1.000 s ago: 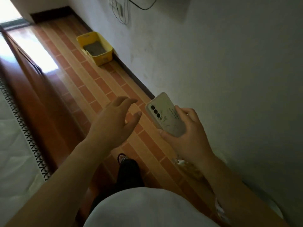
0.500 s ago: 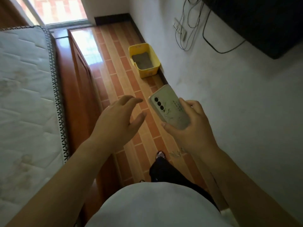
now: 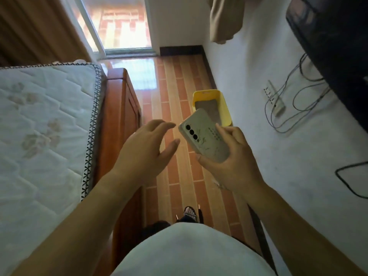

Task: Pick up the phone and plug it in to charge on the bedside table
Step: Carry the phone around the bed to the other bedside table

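My right hand [image 3: 231,156] grips a phone [image 3: 203,137] in a pale case, back side up with three dark camera lenses showing, held over the floor at mid-frame. My left hand [image 3: 145,150] hovers just left of the phone, fingers spread and empty, not touching it. A white power strip [image 3: 275,101] with dark cables [image 3: 298,104] plugged in hangs on the white wall at the right. No bedside table is in view.
A bed with a quilted white mattress [image 3: 39,136] and a wooden frame [image 3: 121,116] runs along the left. A yellow bin [image 3: 224,104] stands on the tiled floor by the wall. A dark TV [image 3: 338,36] hangs upper right. A glass door [image 3: 119,26] lies ahead.
My view has swung upward and to the right, bringing the bed, the door and the TV into sight. Both hands keep their pose, with the phone still in my right hand.
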A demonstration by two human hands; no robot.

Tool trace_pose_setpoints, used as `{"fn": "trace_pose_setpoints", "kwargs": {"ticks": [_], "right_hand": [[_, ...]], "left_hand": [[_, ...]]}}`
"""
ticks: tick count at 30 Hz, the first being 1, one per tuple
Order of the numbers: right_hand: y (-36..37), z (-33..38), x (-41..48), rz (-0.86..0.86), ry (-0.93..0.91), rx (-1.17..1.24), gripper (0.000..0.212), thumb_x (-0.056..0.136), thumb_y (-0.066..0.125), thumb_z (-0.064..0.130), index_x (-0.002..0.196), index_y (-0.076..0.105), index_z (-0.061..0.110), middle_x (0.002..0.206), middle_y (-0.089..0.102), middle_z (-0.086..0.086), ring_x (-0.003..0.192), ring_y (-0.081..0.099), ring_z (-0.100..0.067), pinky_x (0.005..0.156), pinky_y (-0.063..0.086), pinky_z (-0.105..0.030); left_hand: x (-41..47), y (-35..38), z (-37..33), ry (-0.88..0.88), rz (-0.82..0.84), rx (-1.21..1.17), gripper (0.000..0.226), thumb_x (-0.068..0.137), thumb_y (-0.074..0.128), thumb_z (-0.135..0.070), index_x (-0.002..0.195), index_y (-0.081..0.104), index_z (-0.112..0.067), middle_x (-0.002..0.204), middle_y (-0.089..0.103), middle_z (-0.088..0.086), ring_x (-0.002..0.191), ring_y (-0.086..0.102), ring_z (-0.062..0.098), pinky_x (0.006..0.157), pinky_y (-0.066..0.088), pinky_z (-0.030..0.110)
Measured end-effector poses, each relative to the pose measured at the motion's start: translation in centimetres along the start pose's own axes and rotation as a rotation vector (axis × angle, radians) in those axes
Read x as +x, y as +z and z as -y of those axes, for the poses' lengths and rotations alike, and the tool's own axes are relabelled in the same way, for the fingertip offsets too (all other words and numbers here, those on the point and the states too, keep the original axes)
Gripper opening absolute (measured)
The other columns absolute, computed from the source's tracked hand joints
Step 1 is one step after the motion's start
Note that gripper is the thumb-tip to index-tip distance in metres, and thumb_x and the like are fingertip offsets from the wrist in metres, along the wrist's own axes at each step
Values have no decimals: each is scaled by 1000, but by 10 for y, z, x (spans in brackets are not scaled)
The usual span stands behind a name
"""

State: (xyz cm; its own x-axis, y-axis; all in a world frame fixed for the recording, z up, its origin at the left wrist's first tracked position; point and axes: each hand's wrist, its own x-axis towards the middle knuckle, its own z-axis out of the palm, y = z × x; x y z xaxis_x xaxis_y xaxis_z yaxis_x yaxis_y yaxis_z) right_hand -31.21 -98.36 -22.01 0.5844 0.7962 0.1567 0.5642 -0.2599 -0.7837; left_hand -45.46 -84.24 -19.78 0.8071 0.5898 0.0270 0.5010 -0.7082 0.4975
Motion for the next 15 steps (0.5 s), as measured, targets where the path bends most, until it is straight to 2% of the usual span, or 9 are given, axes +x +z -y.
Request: {"fn": "trace_pose_setpoints", "kwargs": {"ticks": [5, 10, 15], "right_hand": [[31, 0, 106, 67, -49, -3, 73, 70, 68, 54, 132, 34, 37, 111, 36, 16, 104, 30, 22, 63, 28, 8], [75, -3, 218, 121, -86, -8, 71, 68, 64, 60, 129, 33, 43, 115, 40, 12, 108, 35, 11, 63, 32, 6], [124, 11, 343, 119, -136, -84, 74, 67, 63, 62, 131, 39, 34, 116, 44, 10, 106, 38, 4, 60, 37, 1]], "left_hand": [[78, -23, 44, -97, -70, -18, 51, 86, 38, -50, 130, 44, -26, 136, 47, 0, 116, 50, 20, 92, 46, 43], [167, -46, 109, -159, -145, -19, 48, 87, 43, -47, 129, 47, -25, 135, 49, 1, 116, 50, 21, 90, 45, 42], [267, -82, 183, -183, -161, -13, 47, 87, 43, -47, 128, 47, -24, 134, 50, 2, 115, 50, 22, 90, 46, 42]]}}
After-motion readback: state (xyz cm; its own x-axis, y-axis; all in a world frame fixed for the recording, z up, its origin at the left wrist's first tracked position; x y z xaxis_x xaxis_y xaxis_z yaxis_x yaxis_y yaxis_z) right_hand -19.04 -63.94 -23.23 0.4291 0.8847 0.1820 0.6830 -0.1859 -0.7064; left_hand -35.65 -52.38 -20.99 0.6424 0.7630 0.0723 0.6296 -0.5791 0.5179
